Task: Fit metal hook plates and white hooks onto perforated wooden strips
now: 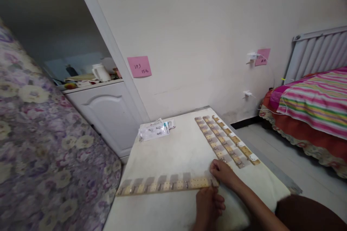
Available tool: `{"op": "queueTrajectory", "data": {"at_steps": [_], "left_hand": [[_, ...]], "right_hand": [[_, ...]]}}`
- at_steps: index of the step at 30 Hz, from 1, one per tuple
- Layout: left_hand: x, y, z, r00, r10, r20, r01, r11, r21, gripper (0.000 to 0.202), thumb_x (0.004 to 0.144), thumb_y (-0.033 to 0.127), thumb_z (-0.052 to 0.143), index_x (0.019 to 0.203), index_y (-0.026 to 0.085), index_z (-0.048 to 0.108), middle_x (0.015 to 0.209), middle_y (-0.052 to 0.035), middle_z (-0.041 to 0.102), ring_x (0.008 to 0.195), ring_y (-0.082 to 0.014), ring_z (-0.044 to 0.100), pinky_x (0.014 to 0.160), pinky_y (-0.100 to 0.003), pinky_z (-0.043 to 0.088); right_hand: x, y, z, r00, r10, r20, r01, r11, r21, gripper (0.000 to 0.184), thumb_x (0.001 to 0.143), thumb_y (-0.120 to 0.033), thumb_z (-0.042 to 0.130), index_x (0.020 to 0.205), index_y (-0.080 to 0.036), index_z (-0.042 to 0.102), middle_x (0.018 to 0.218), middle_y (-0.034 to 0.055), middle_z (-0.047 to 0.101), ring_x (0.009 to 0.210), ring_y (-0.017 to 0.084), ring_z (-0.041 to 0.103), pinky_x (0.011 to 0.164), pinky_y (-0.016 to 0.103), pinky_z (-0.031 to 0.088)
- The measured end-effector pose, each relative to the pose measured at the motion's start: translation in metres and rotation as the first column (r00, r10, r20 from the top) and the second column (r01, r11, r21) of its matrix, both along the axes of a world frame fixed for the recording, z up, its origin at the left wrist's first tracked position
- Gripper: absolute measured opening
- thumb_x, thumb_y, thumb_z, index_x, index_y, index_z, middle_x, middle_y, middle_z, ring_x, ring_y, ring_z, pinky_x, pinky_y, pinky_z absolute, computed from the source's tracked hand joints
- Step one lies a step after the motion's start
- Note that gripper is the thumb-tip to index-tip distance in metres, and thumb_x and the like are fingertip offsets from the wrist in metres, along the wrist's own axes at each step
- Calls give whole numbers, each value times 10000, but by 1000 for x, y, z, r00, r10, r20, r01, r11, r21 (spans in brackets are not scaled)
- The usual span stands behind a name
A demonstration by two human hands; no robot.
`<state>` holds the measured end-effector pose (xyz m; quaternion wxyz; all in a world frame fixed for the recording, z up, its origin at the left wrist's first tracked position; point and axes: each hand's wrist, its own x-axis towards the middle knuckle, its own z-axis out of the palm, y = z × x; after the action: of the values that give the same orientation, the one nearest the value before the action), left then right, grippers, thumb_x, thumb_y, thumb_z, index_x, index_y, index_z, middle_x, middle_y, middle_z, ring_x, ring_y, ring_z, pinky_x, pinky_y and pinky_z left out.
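Observation:
A long yellowish strip with rows of small holes (199, 183) lies across the near part of the table. Along it sit several transparent tabs with small metal fittings (186, 180), leaving a bare stretch before its right end. At that end my left hand (208, 202) is curled, its thumb and forefinger against the strip's front edge by the last metal fitting. Just above and to the right, my right hand (221, 171) is closed beside the last transparent tab; its fingertips are hidden, so what they hold cannot be made out.
Two similar strips with tabs (221, 139) and one with white round pieces (240, 144) lie at the table's right. Plastic packets (154, 131) rest at the back left. A floral curtain (54, 151) hangs left; a bed (311, 104) stands right.

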<state>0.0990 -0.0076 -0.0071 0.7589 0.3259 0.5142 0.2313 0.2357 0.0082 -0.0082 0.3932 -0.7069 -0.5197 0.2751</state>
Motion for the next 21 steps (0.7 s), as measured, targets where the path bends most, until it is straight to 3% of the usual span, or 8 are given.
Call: {"op": "queueTrajectory", "data": {"at_steps": [8,21], "left_hand": [[6,-2,0,998,59,-12,-58,996,64,148,678,305,536,674,157,524,458,5,569,333,-92,479,379,-202,220],[13,0,6,993,86,-77,-87,996,-10,157,727,226,444,611,152,519,420,-4,545,305,-96,467,382,-202,207]], "right_hand": [[0,-5,0,994,-56,93,61,997,-53,89,692,-131,487,669,-201,538,666,-9,605,661,137,537,589,224,333],[0,-6,-2,988,-47,145,61,994,-93,99,703,-142,495,711,-199,576,733,1,648,711,141,561,615,220,333]]}}
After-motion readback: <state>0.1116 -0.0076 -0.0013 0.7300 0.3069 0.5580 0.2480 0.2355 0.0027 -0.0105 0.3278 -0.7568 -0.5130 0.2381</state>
